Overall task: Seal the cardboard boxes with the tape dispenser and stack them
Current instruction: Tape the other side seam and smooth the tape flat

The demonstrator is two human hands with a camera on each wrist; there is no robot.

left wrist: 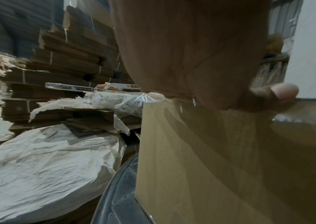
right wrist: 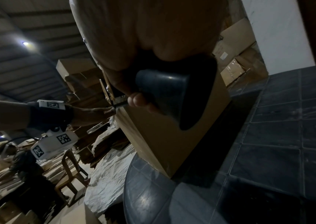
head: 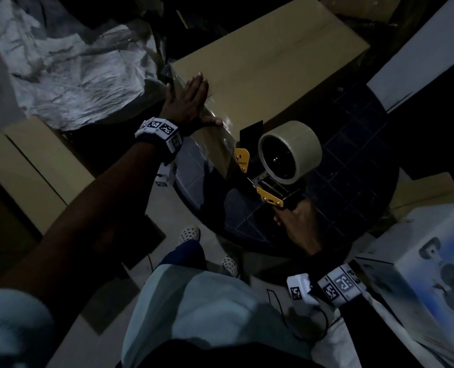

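Note:
A closed brown cardboard box stands on a dark round table. Clear tape shines along its near side. My left hand lies flat against the box's near left corner, fingers straight, thumb resting on the top edge. My right hand grips the dark handle of the tape dispenser, a yellow and black tool with a tan tape roll. The dispenser's front meets the box's near side, low by the corner.
Flat cardboard lies on the floor at left. Crumpled white sheeting spreads behind it. A white printed carton sits at right. Bundled flat boxes are stacked at the back. Another person and a chair stand farther off.

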